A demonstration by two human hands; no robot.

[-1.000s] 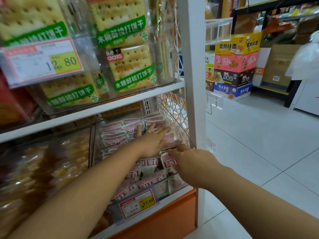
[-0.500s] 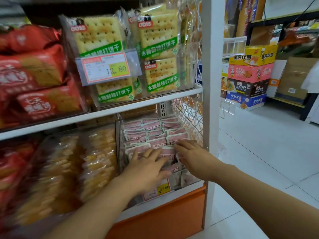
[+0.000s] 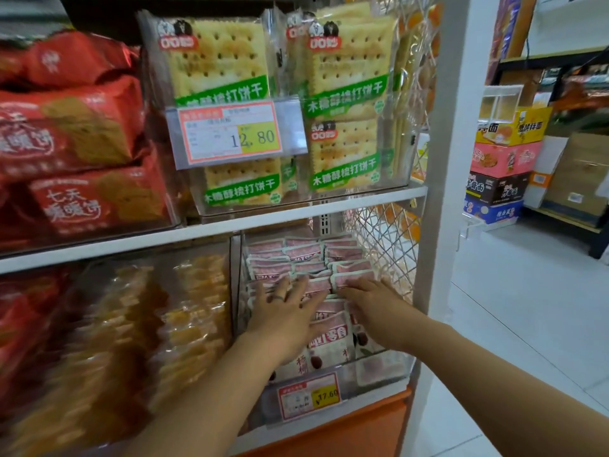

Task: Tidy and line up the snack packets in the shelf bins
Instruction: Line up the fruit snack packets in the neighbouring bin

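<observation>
Small pink-and-white snack packets (image 3: 304,250) fill a clear bin (image 3: 379,374) on the lower shelf, at the right end. Toward the back they stand in rows; the front ones lie looser. My left hand (image 3: 285,311), a ring on one finger, lies flat on the packets in the left and middle of the bin with fingers spread. My right hand (image 3: 372,303) rests on the packets at the right side, fingers stretched forward over a packet's top edge. Neither hand curls round a packet.
A price tag reading 17.60 (image 3: 309,395) hangs on the bin front. Green-labelled cracker packs (image 3: 342,94) fill the bin above. Red packs (image 3: 75,143) and yellow pastry packs (image 3: 125,324) sit to the left. A white shelf post (image 3: 441,192) stands right; stacked cartons (image 3: 501,166) beyond.
Both hands have slid from the bin's front packets to its middle rows. The head camera has moved back and up, showing more of the upper shelf and the left bins.
</observation>
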